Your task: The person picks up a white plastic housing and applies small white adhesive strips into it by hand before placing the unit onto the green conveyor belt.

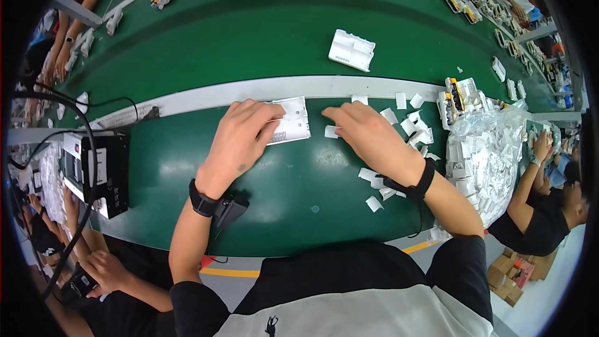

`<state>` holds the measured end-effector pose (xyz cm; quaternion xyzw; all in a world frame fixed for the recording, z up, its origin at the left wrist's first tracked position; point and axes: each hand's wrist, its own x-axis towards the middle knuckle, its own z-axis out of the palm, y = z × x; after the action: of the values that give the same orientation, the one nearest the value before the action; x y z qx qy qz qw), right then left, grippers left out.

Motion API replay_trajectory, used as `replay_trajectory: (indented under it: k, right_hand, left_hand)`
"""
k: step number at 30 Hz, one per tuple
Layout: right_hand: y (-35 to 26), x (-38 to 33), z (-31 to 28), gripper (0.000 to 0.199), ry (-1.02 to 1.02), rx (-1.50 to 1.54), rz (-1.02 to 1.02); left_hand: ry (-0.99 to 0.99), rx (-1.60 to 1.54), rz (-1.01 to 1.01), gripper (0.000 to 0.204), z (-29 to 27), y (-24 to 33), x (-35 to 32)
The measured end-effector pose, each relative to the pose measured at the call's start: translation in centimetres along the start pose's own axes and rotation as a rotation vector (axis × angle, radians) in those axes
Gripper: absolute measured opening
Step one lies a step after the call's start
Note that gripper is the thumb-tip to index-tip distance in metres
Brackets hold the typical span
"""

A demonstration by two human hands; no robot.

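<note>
The left hand (243, 140) rests on a flat white plastic part (292, 120) that lies on the green surface (293, 187), close to the grey strip (206, 95). Its fingers press down on the left side of the part and hold it in place. The right hand (368, 134) is just beside it, and its fingertips pinch a small white paper piece (331, 131). More small white pieces (409, 122) lie around that hand. The part looks light and stiff, like thin hard plastic, and could slide on the smooth surface, so holding it by its edges seems best. The paper piece looks very light and bendy, and it is best picked up by a corner. A black box (103, 175) sits to the left, and a pile of clear bags (483, 150) sits to the right. Another white part (352, 50) lies farther away.
</note>
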<state>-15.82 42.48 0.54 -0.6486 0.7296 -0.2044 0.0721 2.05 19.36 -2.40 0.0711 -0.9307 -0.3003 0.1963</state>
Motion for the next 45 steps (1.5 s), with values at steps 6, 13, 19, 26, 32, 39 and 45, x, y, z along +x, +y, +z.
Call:
replay_trajectory:
  k: [6, 13, 19, 26, 32, 39, 45]
  right_hand:
    - [-0.7, 1.6, -0.7, 0.013, 0.067, 0.239, 0.103]
    - [-2.9, 5.5, 0.4, 0.013, 0.057, 0.146, -0.048]
    - [-3.0, 7.0, 1.0, 0.013, 0.041, 0.063, -0.078]
    - [-3.3, 7.3, 1.5, 0.012, -0.030, 0.087, -0.069]
    - [-2.9, 7.3, 2.3, 0.011, -0.021, 0.078, -0.030]
    - [-3.0, 8.0, 2.0, 0.011, -0.021, -0.013, -0.078]
    - [-1.7, 9.3, 0.6, 0.010, -0.234, 0.104, -0.131]
  left_hand:
    - [-0.009, -0.140, 0.050, 0.015, 1.2, 0.3, -1.2]
    - [0.166, -0.105, 0.089, 0.012, 2.2, -0.8, -2.2]
    - [0.236, 0.012, 0.081, 0.021, 2.0, -0.3, -2.0]
    - [0.216, -0.119, -0.074, 0.030, 2.4, 0.0, -2.5]
    - [0.185, -0.132, -0.090, 0.021, 2.4, -0.4, -2.3]
    - [0.152, -0.142, -0.088, 0.012, 1.8, -0.8, -2.0]
    - [0.131, -0.175, -0.093, 0.009, 2.0, -0.9, -2.2]
